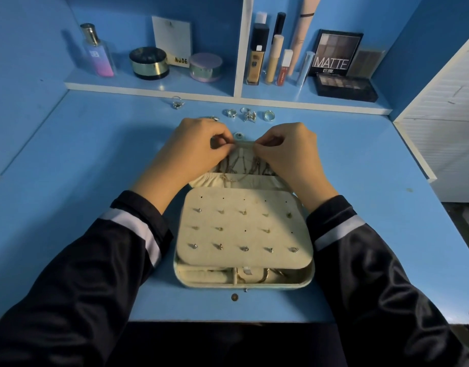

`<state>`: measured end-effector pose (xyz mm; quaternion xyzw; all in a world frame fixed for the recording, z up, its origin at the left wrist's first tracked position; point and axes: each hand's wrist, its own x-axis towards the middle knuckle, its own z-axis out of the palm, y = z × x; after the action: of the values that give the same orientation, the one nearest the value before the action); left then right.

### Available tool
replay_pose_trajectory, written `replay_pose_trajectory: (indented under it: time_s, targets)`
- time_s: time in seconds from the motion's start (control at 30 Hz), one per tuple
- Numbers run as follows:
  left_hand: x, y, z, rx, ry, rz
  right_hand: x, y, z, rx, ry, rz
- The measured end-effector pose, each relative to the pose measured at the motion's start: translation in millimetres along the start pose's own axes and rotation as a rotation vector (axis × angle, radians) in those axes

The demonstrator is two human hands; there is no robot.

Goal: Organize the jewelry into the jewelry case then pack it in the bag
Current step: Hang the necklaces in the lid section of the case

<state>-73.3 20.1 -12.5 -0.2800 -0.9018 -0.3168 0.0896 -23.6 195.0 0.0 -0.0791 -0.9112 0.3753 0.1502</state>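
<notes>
Jewelry case (179, 274): cream, open, centre of blue surface (95, 168); stud earrings (244, 249) on near panel (254, 235), necklaces (241, 166) in far half. Left hand (196, 145) and right hand (289, 147): close together, each pinching the case's far edge. Rings (245, 114): loose on surface beyond.
</notes>
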Motion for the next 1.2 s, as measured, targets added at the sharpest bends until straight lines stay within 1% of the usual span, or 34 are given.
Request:
replay_pose_trajectory:
  time_s: [0.23,0.43,0.7,0.87,1.07,1.2]
  targets:
    - [-1.3,-0.4,-2.7,0.028,-0.002,0.026,0.0,1.1,-0.2,-0.052,-0.011,-0.045]
    - [-2.8,-1.0,-1.4,0.072,-0.03,0.05,-2.2,2.4,-4.2,-0.081,-0.071,-0.107]
    - [-3.8,-4.0,-2.5,0.091,-0.04,0.049,-4.0,3.2,-5.6,-0.077,-0.11,-0.132]
    - [-1.5,-4.0,-1.9,0.084,-0.009,0.057,-1.9,3.3,-2.9,-0.06,-0.088,-0.132]
    - [3.0,-6.9,1.7,0.068,0.034,0.05,1.0,4.2,2.5,-0.034,0.015,-0.109]
    - [3.3,-8.4,1.2,0.059,0.043,0.052,0.9,4.5,2.5,-0.03,0.024,-0.099]
